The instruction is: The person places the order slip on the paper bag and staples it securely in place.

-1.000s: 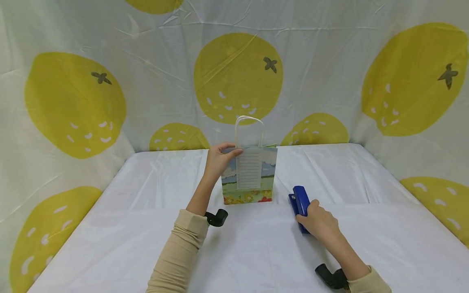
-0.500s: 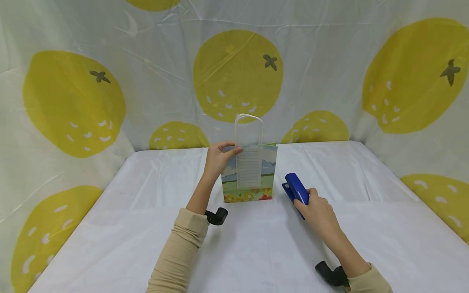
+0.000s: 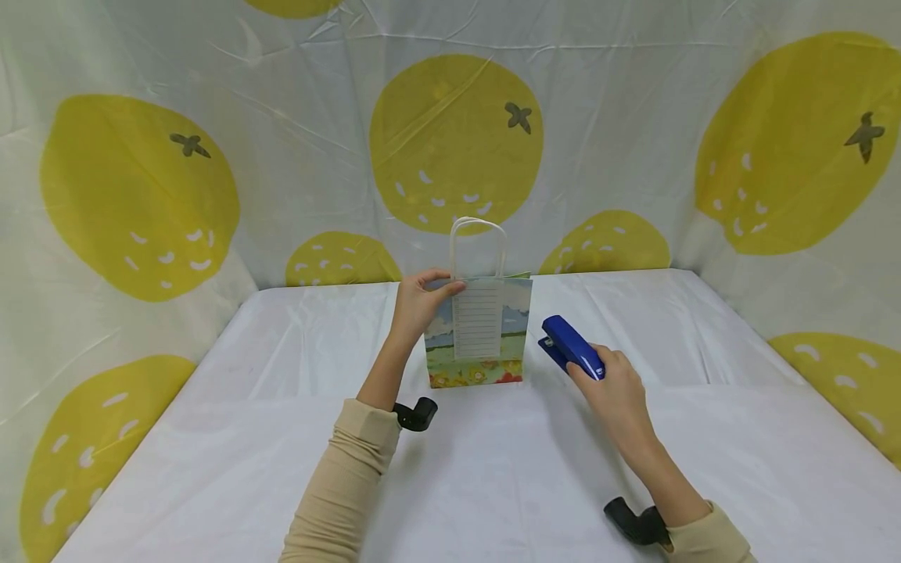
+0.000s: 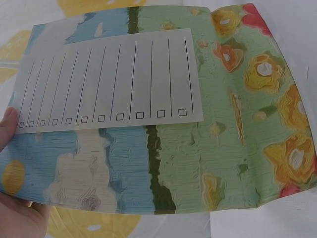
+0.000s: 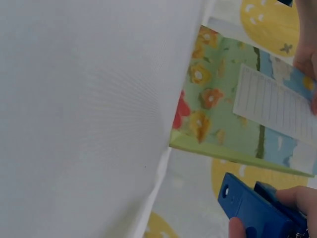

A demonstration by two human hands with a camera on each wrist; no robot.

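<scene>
A paper gift bag printed with sky, grass and flowers stands upright at the middle of the table, its white twisted handles up. Against its front lies a lined checklist slip, whose row of small boxes shows in the left wrist view. My left hand pinches the bag's upper left edge, thumb in front at the slip's top corner and fingers behind. In my right hand is a blue stapler, tilted, its front end pointing toward the bag and its jaws apart. A gap separates the stapler from the bag.
A white cloth covers the table. Behind and at both sides hangs a white curtain with large yellow lemons. Black wrist mounts sit on both forearms.
My right hand has lifted the stapler up and away from me, swinging its front end leftward toward the bag. My left hand, the slip and the bag have stayed in place.
</scene>
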